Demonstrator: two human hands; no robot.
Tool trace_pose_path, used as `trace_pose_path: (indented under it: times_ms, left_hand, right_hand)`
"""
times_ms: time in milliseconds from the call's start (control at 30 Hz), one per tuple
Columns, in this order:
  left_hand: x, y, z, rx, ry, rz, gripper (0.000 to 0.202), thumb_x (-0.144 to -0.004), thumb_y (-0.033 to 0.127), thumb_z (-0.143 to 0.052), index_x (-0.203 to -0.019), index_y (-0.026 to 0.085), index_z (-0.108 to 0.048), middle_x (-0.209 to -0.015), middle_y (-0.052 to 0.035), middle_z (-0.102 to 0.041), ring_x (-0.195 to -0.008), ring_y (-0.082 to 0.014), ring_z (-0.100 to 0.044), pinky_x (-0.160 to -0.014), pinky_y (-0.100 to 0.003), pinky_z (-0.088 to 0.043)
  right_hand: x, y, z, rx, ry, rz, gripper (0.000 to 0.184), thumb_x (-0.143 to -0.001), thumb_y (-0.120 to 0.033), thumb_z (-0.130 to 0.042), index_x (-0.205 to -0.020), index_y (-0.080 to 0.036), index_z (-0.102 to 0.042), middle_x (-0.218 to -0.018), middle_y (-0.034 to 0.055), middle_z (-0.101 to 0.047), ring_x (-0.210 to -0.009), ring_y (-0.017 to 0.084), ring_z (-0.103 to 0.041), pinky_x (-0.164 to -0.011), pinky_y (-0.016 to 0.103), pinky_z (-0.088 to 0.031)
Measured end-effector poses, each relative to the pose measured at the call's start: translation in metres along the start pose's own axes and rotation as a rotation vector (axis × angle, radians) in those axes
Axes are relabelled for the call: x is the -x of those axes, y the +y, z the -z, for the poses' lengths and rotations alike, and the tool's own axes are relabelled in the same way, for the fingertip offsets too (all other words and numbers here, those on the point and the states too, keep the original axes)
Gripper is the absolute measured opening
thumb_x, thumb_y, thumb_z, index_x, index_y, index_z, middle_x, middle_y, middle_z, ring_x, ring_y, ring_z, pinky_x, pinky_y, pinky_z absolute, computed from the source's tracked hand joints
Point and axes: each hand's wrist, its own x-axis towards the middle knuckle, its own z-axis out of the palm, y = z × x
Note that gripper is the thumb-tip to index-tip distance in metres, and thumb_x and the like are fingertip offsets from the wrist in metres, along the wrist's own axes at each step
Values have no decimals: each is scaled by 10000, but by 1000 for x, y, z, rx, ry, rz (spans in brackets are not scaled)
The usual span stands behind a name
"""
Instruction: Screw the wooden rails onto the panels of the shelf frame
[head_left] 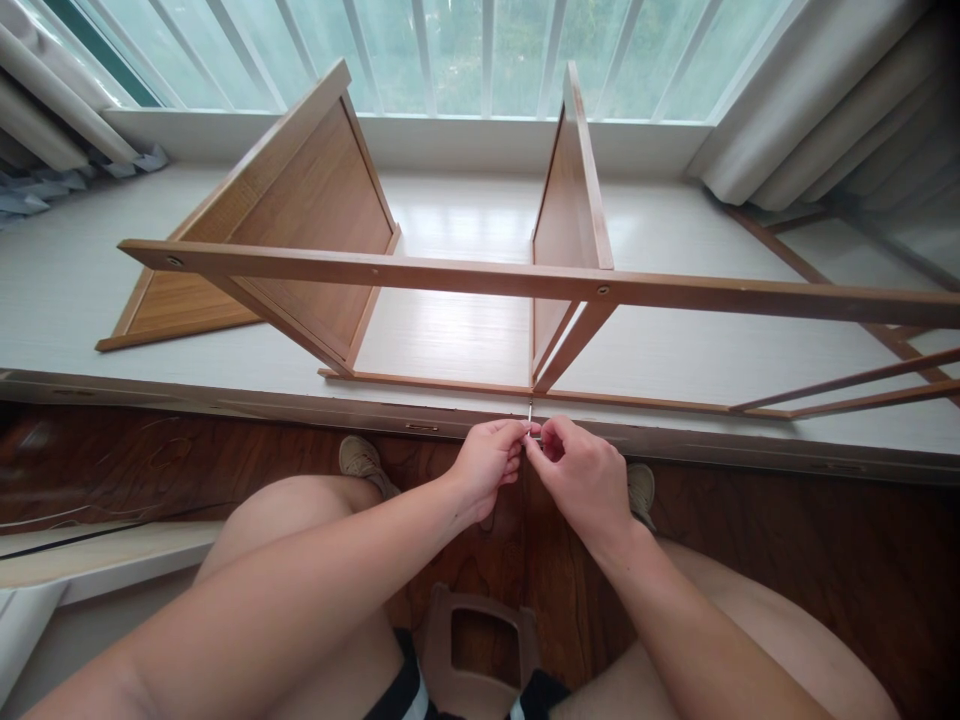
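Observation:
A slim silvery metal rod (530, 412) points up from my fingertips to the lower rail (442, 383) of a brown wooden frame. It looks like a bolt or a hex key; I cannot tell which. My left hand (487, 462) pinches it from the left, its other fingers curled. From the right, my right hand (581, 470) closes thumb and forefinger on its lower part. The rod's tip meets the rail below an upright panel (571, 190). A long upper rail (450, 275) with round metal fasteners crosses above my hands.
The frame lies on a pale window ledge (450, 340), with another wooden panel (300, 210) at left. Curtains (817, 100) hang at both sides. Below me, a brown stool (442, 640) shows between my legs on the dark wood floor (750, 540). A white piece of furniture (142, 570) stands at left.

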Motion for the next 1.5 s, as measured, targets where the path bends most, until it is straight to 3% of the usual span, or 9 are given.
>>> trace_pose_path:
  times_ms: [667, 1267, 1500]
  left_hand:
    - [1, 1, -1, 3, -18, -16, 167, -742, 297, -650, -702, 146, -593, -532, 77, -267, -450, -44, -197, -446, -222, -78]
    - [-3, -4, -1, 126, -20, 2, 215, -726, 318, -699, -699, 148, -571, -513, 89, -256, -433, -39, -180, -434, -221, -64]
    - [-5, -3, 0, 133, -8, 20, 204, -725, 321, -702, -752, 139, -614, -506, 89, -268, -429, -36, -188, -429, -215, -69]
  right_hand:
    - [0, 0, 3, -45, 27, 74, 157, -861, -332, -595, -757, -214, -588, -664, -30, -636, -594, 125, -548, -568, 248, -283]
    - [0, 5, 4, 0, 55, 211, 137, -912, -292, -561, -840, -216, -650, -738, -9, -664, -688, 137, -581, -627, 258, -313]
    - [0, 8, 3, 14, 52, 217, 209, -932, -323, -539, -825, -214, -681, -732, 12, -674, -702, 149, -582, -633, 270, -305]
